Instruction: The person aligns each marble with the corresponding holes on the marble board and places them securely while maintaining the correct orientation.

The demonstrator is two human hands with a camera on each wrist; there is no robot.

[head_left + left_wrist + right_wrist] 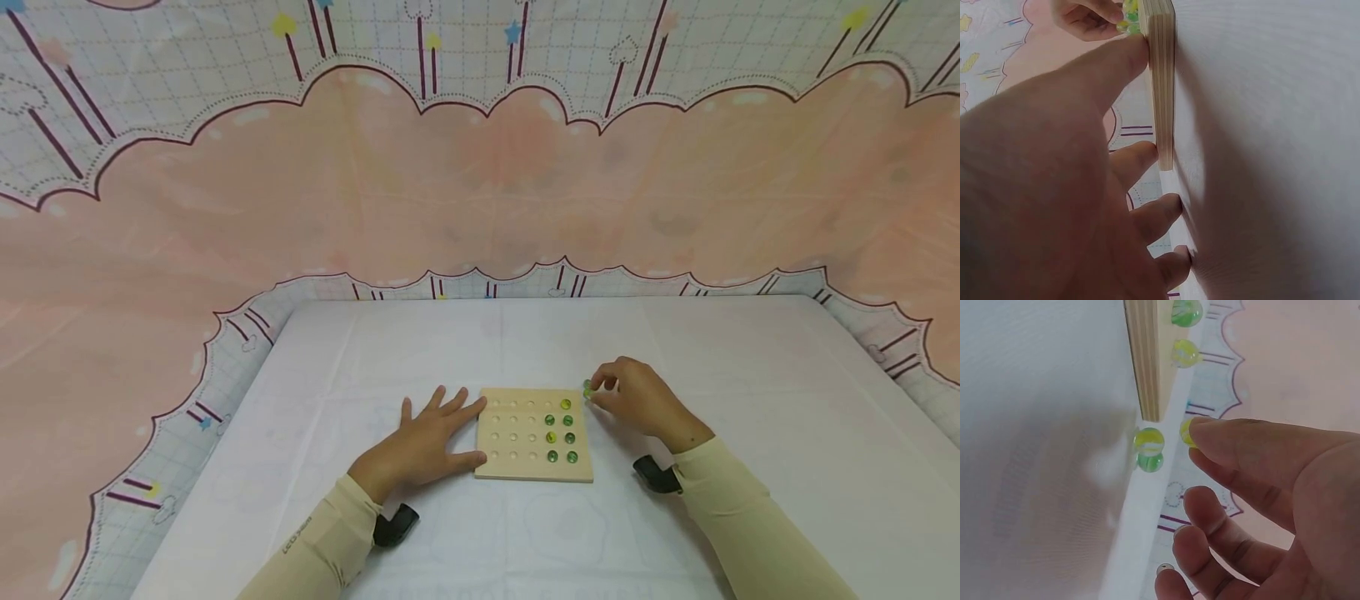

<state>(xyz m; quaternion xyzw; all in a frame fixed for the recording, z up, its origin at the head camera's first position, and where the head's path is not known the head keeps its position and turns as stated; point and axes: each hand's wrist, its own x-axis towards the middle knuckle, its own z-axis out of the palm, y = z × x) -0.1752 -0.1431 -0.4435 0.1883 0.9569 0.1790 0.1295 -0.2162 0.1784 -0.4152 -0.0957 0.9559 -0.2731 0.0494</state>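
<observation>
A square wooden board [513, 477] with rows of round hollows lies flat on the table. Green marbles [572, 457] and yellow marbles [551, 437] sit in its two right-hand columns; the top hollow of the inner one is bare. With fingers spread, my left hand [420, 446] touches the board's left edge with thumb and index fingertip. My right hand [637, 396], off the board's top right corner, pinches a yellow marble [1185, 432] between thumb and index finger. Close by on the table are a yellow-streaked marble [1149, 442] and a green marble [1150, 462].
The board stands on a white-covered table [420, 342]. Behind it hangs a patterned peach and white curtain [465, 192]. Each wrist carries a black camera [396, 525] below its beige sleeve cuff.
</observation>
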